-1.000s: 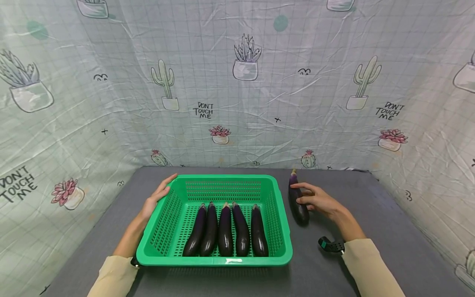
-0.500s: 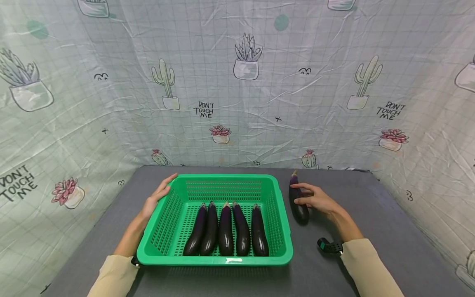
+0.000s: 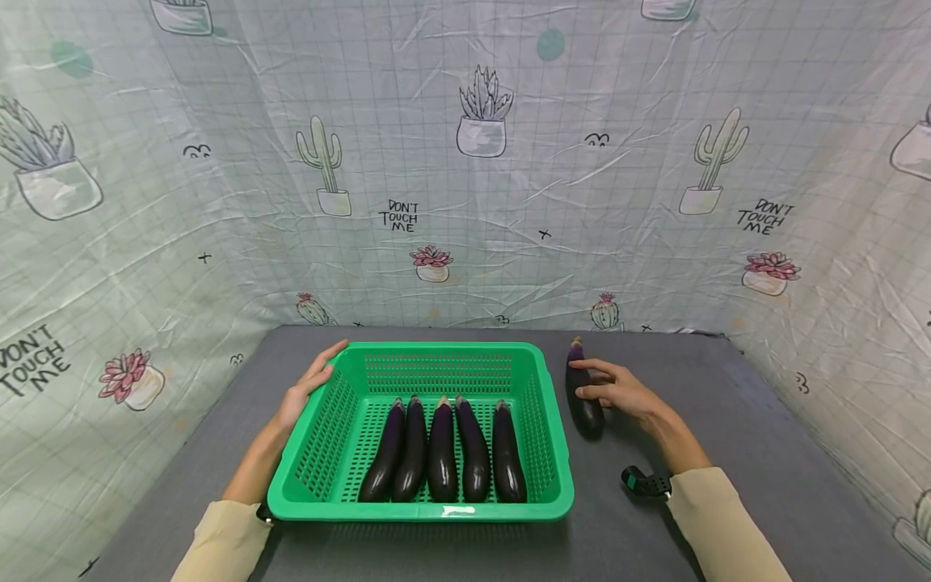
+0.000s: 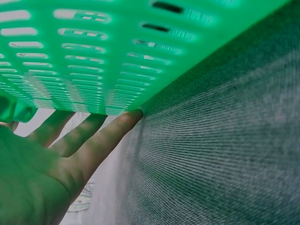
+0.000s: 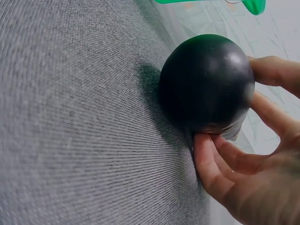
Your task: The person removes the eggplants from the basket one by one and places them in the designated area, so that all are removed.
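Observation:
In the head view, my left hand (image 3: 300,399) lies against the left side of a green plastic basket (image 3: 422,511). The left wrist view has its straight fingers (image 4: 105,143) touching the perforated outer wall. Several dark purple eggplants (image 3: 442,457) lie side by side in the basket, stems pointing away. To the right of the basket, my right hand (image 3: 624,392) holds another eggplant (image 3: 591,420) that lies on the table. Up close in the right wrist view, thumb and fingers curve round this eggplant (image 5: 206,84), whose blunt end faces the camera.
A grey cloth (image 3: 727,420) covers the table. Behind and at both sides hangs a pale curtain (image 3: 407,162) printed with potted plants. A black strap device (image 3: 646,482) sits at my right wrist, by the cuff.
Little differs. The right thumb has shifted slightly left on the eggplant; the left hand and basket stay in place.

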{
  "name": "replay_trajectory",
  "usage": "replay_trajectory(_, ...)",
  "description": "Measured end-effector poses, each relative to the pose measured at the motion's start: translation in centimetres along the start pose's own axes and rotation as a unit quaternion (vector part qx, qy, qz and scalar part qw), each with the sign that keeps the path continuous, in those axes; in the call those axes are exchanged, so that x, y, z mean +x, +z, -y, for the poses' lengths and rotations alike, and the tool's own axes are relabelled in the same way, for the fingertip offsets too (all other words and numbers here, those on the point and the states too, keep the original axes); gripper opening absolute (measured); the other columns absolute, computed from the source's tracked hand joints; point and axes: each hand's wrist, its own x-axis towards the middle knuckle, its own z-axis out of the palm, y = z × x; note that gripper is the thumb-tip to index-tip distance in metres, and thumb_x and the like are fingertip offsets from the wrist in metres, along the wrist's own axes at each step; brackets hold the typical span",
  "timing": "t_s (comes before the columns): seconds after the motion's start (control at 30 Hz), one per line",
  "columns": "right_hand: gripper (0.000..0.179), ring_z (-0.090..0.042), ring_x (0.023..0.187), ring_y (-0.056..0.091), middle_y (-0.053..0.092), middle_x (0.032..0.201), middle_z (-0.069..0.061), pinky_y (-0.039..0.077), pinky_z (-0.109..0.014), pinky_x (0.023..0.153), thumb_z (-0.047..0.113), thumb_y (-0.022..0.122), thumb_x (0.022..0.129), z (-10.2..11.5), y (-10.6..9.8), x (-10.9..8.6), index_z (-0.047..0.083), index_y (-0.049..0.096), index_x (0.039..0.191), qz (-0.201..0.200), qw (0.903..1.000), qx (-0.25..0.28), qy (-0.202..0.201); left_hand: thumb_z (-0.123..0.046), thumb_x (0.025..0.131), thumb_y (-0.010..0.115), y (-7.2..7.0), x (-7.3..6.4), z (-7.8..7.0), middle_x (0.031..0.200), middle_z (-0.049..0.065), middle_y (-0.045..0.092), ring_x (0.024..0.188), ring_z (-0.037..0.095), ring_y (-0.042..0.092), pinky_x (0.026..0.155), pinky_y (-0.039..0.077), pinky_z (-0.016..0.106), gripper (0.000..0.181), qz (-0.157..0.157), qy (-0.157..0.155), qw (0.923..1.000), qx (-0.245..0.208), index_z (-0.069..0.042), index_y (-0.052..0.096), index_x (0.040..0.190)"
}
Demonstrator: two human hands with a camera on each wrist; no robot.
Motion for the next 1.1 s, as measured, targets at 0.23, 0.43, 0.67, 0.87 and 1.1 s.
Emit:
replay_trajectory(0.23, 0.066, -0.049, 0.148, 0.033, 0.026, 0.164, -0.032, 0.053, -0.044, 0.091, 0.030, 0.070, 0.099, 0.12, -0.13, -0.14, 0.016, 0.044, 0.159, 0.001, 1.0000, -0.005, 0.008, -0.026, 0.115, 0.021, 0.01, 0.03, -0.07, 0.169, 0.028, -0.001, 0.137, -0.003, 0.043, 0.105, 0.043, 0.015, 0.058, -0.001, -0.001, 1.0000, 0.004, -0.004, 0.004, 0.166)
replay_trajectory(0.43, 0.066, -0.048, 0.146, 0.037, 0.027, 0.163, -0.033, 0.053, -0.041, 0.090, 0.031, 0.070, 0.100, 0.12, -0.13, -0.23, 0.016, 0.043, 0.159, 0.001, 0.9999, -0.007, 0.009, -0.026, 0.115, 0.021, 0.08, -0.06, -0.11, 0.169, 0.028, 0.000, 0.137, -0.003, 0.043, 0.106, 0.043, 0.015, 0.057, -0.002, -0.002, 1.0000, 0.006, -0.005, 0.005, 0.167)
replay_trajectory(0.67, 0.066, -0.048, 0.146, 0.035, 0.028, 0.163, -0.032, 0.053, -0.041, 0.090, 0.031, 0.069, 0.100, 0.16, -0.15, -0.30, 0.015, 0.044, 0.159, -0.002, 0.9999, -0.010, 0.005, -0.025, 0.115, 0.021, 0.19, -0.11, -0.14, 0.168, 0.028, 0.002, 0.138, -0.002, 0.043, 0.106, 0.043, 0.015, 0.057, -0.003, 0.000, 1.0000, 0.003, -0.005, 0.005, 0.167)
replay_trajectory(0.87, 0.066, -0.047, 0.146, 0.035, 0.028, 0.163, -0.032, 0.052, -0.040, 0.090, 0.034, 0.069, 0.100, 0.15, -0.18, -0.29, 0.015, 0.044, 0.158, -0.004, 0.9999, -0.013, 0.007, -0.025, 0.115, 0.020, 0.18, -0.11, -0.15, 0.168, 0.028, 0.001, 0.137, -0.002, 0.043, 0.105, 0.043, 0.015, 0.057, -0.002, -0.001, 1.0000, 0.003, -0.005, 0.004, 0.167)
replay_trajectory(1.1, 0.065, -0.047, 0.148, 0.032, 0.028, 0.164, -0.031, 0.052, -0.040, 0.090, 0.033, 0.068, 0.101, 0.11, -0.20, -0.29, 0.015, 0.044, 0.158, -0.004, 0.9999, -0.013, 0.008, -0.025, 0.115, 0.020, 0.20, -0.14, -0.18, 0.169, 0.027, -0.001, 0.137, -0.002, 0.041, 0.105, 0.042, 0.014, 0.058, -0.004, -0.002, 0.9999, 0.011, -0.004, 0.004, 0.166)
